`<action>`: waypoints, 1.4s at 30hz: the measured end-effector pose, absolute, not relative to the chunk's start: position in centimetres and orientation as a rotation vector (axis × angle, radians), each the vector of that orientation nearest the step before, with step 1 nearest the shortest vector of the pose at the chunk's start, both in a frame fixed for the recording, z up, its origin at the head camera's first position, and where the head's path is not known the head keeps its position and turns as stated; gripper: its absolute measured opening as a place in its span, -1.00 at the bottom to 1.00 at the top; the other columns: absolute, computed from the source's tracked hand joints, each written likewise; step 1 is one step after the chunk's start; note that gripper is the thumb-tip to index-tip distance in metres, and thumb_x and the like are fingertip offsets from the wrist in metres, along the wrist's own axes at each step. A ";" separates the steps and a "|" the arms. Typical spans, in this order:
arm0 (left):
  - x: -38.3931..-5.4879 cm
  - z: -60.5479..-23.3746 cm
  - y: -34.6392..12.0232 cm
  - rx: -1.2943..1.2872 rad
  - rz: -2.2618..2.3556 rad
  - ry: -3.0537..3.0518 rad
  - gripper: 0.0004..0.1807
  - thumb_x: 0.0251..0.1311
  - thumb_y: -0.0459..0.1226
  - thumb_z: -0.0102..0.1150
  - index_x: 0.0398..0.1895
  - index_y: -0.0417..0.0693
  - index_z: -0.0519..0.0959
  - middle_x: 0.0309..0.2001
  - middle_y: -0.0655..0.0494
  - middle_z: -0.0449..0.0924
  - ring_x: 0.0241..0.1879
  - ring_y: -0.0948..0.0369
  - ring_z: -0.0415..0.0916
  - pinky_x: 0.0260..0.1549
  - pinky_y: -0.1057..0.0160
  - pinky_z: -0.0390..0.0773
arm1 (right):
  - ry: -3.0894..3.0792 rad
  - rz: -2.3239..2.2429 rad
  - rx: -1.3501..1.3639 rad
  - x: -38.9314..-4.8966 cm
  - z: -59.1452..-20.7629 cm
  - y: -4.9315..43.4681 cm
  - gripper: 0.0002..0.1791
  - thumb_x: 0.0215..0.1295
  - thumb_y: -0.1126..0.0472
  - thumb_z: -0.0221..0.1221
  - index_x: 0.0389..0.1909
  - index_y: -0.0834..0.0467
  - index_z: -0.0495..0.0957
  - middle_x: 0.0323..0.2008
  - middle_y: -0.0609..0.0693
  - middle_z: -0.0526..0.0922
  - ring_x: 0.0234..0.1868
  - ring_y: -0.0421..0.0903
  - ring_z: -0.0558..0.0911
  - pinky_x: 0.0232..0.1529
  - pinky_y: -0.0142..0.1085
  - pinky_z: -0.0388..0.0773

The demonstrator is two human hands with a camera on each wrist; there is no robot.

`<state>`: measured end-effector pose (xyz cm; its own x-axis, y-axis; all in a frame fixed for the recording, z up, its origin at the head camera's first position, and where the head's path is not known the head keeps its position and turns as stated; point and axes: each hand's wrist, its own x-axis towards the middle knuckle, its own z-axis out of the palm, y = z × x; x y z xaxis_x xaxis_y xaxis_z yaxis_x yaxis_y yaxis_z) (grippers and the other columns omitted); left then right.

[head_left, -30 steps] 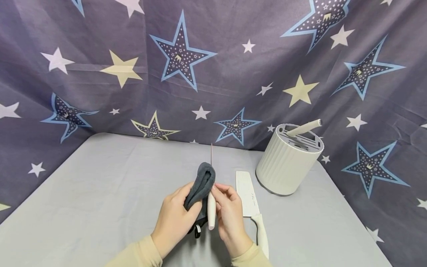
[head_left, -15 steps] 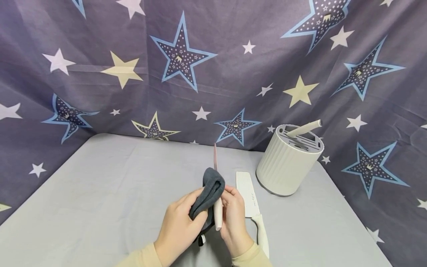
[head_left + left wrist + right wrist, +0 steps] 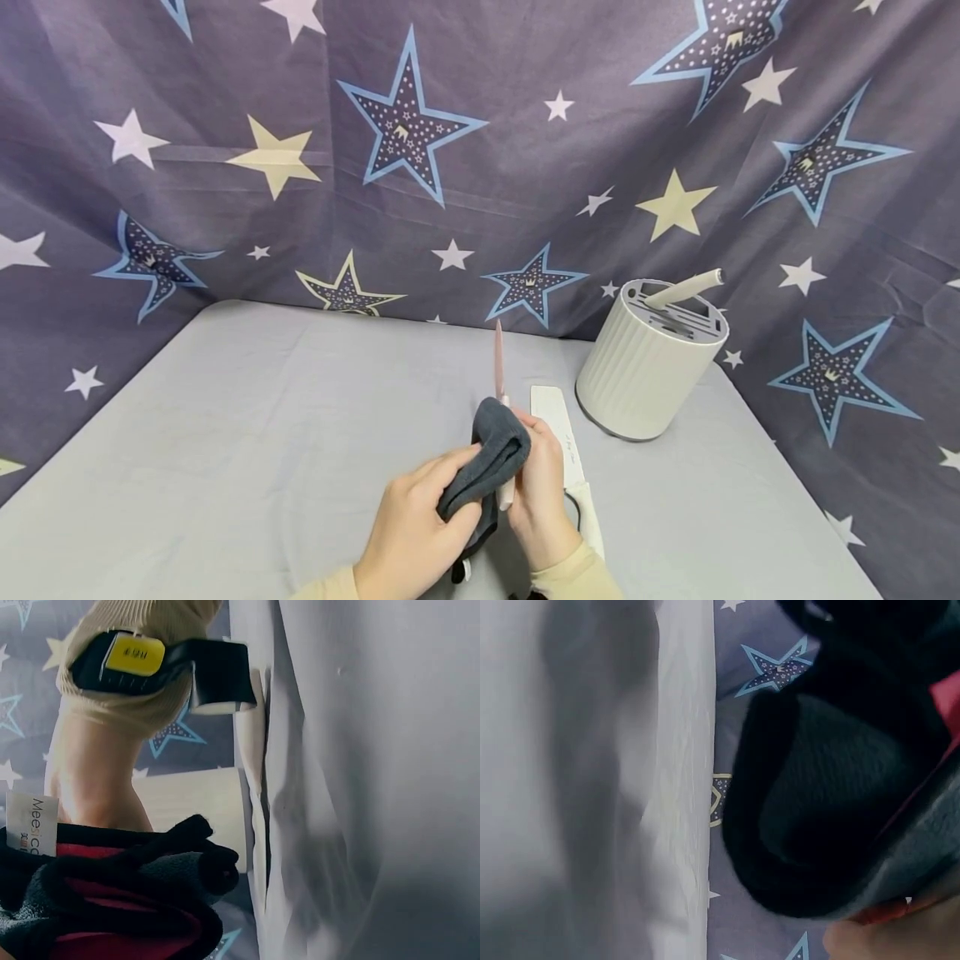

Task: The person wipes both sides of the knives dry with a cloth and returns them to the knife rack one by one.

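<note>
My left hand (image 3: 420, 518) grips a folded dark grey cloth (image 3: 489, 458), its thumb along the near side. In the left wrist view the cloth (image 3: 157, 900) shows red inner faces, black edging and a white label (image 3: 31, 821). Right beside it, my right hand (image 3: 546, 492) holds a knife by its pale handle (image 3: 506, 495); the cloth hides part of the handle and some fingers. The knife's narrow pinkish blade (image 3: 499, 360) points away from me, above the cloth. The right wrist view shows mostly cloth (image 3: 840, 780), with a blurred bit of a hand (image 3: 900, 930) low down.
A white cleaver (image 3: 561, 437) lies just right of my right hand, which partly covers it. Behind it at the right stands a ribbed cream knife block (image 3: 637, 375) with one handle (image 3: 684, 288) sticking out of its slotted top. A star-patterned curtain (image 3: 525, 167) closes off the grey table's (image 3: 225, 467) back.
Both hands have shifted to the right with the cloth and knife, and the right hand now covers more of the cleaver. The blade has turned, showing more of its flat side.
</note>
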<state>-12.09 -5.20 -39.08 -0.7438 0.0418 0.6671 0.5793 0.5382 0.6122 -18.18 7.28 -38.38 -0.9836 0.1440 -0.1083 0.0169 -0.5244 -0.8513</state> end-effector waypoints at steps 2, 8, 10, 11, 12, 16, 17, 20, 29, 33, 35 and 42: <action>-11.9 -39.2 -5.1 -0.520 -1.157 -2.174 -0.44 -0.18 -0.49 0.30 0.04 -0.03 0.67 -0.09 0.12 0.75 -0.17 0.28 0.71 -0.26 0.39 0.66 | -1.493 2.669 -0.261 -18.2 -38.3 7.5 -0.84 0.42 0.31 -0.04 -0.09 0.27 0.44 -0.12 0.03 0.52 -0.27 -0.26 0.62 -0.25 -0.51 0.62; -11.3 -39.2 -4.7 -0.576 -1.182 -2.179 -0.43 -0.22 -0.51 0.29 0.01 -0.02 0.69 -0.07 0.16 0.75 -0.15 0.27 0.71 -0.24 0.38 0.66 | -1.484 2.748 -0.236 -18.2 -37.5 8.1 -0.84 0.48 0.23 -0.03 -0.03 0.21 0.32 -0.13 -0.04 0.44 -0.24 -0.30 0.55 -0.23 -0.54 0.57; -11.2 -39.2 -4.7 -0.608 -1.172 -2.165 -0.42 -0.24 -0.51 0.28 0.00 -0.01 0.69 -0.07 0.19 0.74 -0.16 0.28 0.71 -0.24 0.41 0.65 | -1.463 2.784 -0.220 -18.2 -37.1 8.2 -0.88 0.50 0.23 -0.04 -0.07 0.18 0.32 -0.18 -0.08 0.43 -0.28 -0.32 0.52 -0.27 -0.55 0.55; -11.2 -39.2 -4.6 -0.629 -1.165 -2.151 -0.41 -0.25 -0.51 0.28 0.00 0.01 0.69 -0.07 0.20 0.74 -0.16 0.28 0.71 -0.24 0.42 0.65 | -1.453 2.796 -0.216 -18.1 -36.8 8.3 -0.91 0.50 0.24 -0.04 -0.09 0.17 0.32 -0.21 -0.09 0.44 -0.31 -0.33 0.52 -0.29 -0.56 0.54; -11.2 -39.3 -4.6 -0.650 -1.162 -2.139 -0.41 -0.25 -0.52 0.28 0.00 0.00 0.69 -0.07 0.19 0.74 -0.16 0.27 0.71 -0.23 0.43 0.64 | -1.445 2.804 -0.217 -18.0 -36.6 8.3 -0.93 0.50 0.25 -0.05 -0.11 0.16 0.34 -0.24 -0.10 0.45 -0.33 -0.33 0.52 -0.30 -0.56 0.53; -11.2 -39.5 -4.6 -0.732 -1.133 -2.091 -0.42 -0.23 -0.51 0.29 -0.01 0.02 0.69 -0.08 0.16 0.74 -0.15 0.25 0.72 -0.18 0.44 0.64 | -1.524 2.753 -0.233 -17.6 -35.5 8.4 -0.90 0.50 0.28 -0.05 -0.09 0.20 0.39 -0.35 -0.14 0.53 -0.38 -0.34 0.54 -0.32 -0.58 0.52; -11.1 -39.6 -4.6 -0.753 -1.128 -2.079 -0.43 -0.23 -0.51 0.29 -0.01 0.02 0.69 -0.08 0.15 0.74 -0.14 0.24 0.72 -0.17 0.43 0.64 | -1.552 2.741 -0.235 -17.5 -35.3 8.4 -0.87 0.50 0.27 -0.06 -0.06 0.22 0.38 -0.37 -0.13 0.54 -0.40 -0.33 0.54 -0.32 -0.58 0.52; -11.1 -39.7 -4.7 -0.799 -1.117 -2.055 -0.44 -0.22 -0.51 0.29 -0.02 0.00 0.70 -0.08 0.14 0.75 -0.14 0.22 0.72 -0.16 0.41 0.65 | -1.622 2.732 -0.222 -17.2 -34.9 8.4 -0.72 0.52 0.25 -0.10 0.12 0.31 0.27 -0.38 -0.10 0.53 -0.43 -0.32 0.54 -0.31 -0.57 0.53; -10.8 -39.8 -4.6 -0.763 -1.212 -2.093 -0.41 -0.16 -0.54 0.26 0.05 0.01 0.67 -0.02 0.12 0.73 -0.09 0.19 0.71 -0.10 0.44 0.62 | -1.591 2.838 -0.163 -17.1 -34.6 8.2 -0.73 0.54 0.25 -0.16 0.11 0.32 0.22 -0.37 -0.08 0.52 -0.50 -0.32 0.55 -0.31 -0.55 0.55; -10.7 -39.7 -4.5 -0.705 -1.277 -2.112 -0.37 -0.14 -0.56 0.24 0.10 0.04 0.64 0.04 0.15 0.70 -0.04 0.21 0.69 -0.10 0.38 0.65 | -1.579 2.850 -0.152 -17.2 -34.9 8.3 -0.76 0.55 0.24 -0.17 0.06 0.32 0.26 -0.37 -0.10 0.56 -0.52 -0.34 0.58 -0.32 -0.55 0.57; -10.7 -39.7 -4.4 -0.682 -1.306 -2.114 -0.36 -0.13 -0.57 0.24 0.12 0.05 0.62 0.05 0.17 0.69 -0.03 0.22 0.68 -0.11 0.32 0.66 | -1.566 2.872 -0.124 -17.4 -35.3 8.4 -0.73 0.55 0.23 -0.18 0.10 0.32 0.24 -0.33 -0.09 0.56 -0.49 -0.33 0.58 -0.31 -0.54 0.57; -11.2 -39.8 -4.5 -0.610 -1.344 -2.101 -0.38 -0.09 -0.57 0.24 0.13 0.03 0.60 0.04 0.12 0.69 -0.03 0.19 0.68 -0.12 0.26 0.68 | -1.561 2.853 -0.098 -18.4 -37.5 8.6 -0.65 0.54 0.20 -0.12 0.16 0.36 0.28 -0.29 -0.04 0.64 -0.38 -0.27 0.63 -0.26 -0.49 0.59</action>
